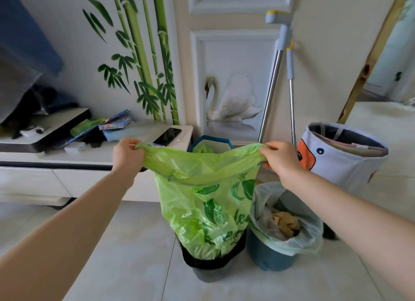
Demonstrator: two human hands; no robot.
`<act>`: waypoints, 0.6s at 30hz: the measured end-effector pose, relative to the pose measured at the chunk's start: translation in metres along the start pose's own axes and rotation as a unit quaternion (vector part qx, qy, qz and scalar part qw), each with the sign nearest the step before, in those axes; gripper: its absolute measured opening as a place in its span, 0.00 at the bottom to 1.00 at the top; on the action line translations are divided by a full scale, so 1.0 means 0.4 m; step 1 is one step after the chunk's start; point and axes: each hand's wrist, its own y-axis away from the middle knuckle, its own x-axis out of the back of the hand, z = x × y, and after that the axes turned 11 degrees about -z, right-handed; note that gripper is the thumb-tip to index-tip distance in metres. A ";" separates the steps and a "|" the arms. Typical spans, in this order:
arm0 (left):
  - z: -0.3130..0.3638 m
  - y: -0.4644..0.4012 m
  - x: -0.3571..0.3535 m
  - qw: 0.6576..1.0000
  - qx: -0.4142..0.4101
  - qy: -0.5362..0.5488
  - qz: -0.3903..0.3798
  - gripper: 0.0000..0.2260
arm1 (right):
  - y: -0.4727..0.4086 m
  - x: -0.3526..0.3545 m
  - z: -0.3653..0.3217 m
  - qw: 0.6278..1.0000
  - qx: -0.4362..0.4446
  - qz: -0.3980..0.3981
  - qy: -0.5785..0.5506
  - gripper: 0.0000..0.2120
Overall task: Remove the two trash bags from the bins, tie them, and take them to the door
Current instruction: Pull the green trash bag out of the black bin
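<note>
Bare forearms are reaching out from the near edge, and each hand is gripping the rim of the green trash bag (208, 201): the left hand (126, 155) is pinching one gathered corner, the right hand (279, 160) the other, so the mouth is stretching taut between them. The bag is hanging partly lifted, its lower end still sitting inside the dark bin (211, 264) on the floor.

Step in hand, by my judgement: drawing the first bag out of its bin. The next move is likely calling for a straight upward lift until the bottom clears the rim, then bringing the two corners together for a knot.

Just beside it on the right, the blue bin (269, 259) is holding the second, pale bag (285, 222), untouched and with brown waste showing inside. Behind, a third lined container (210, 143) is standing against the wall, next to the tabletop (143, 134) carrying a phone (167, 136) and books. Two mop handles (269, 93) are leaning close behind the right hand, and a duck-print fabric basket (341, 154) is crowding that side; a wide lift could catch either.
</note>
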 end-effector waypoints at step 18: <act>0.124 0.276 0.273 0.998 -0.038 0.059 0.009 0.07 | 0.325 0.184 -0.181 0.997 0.078 -0.012 0.008 0.10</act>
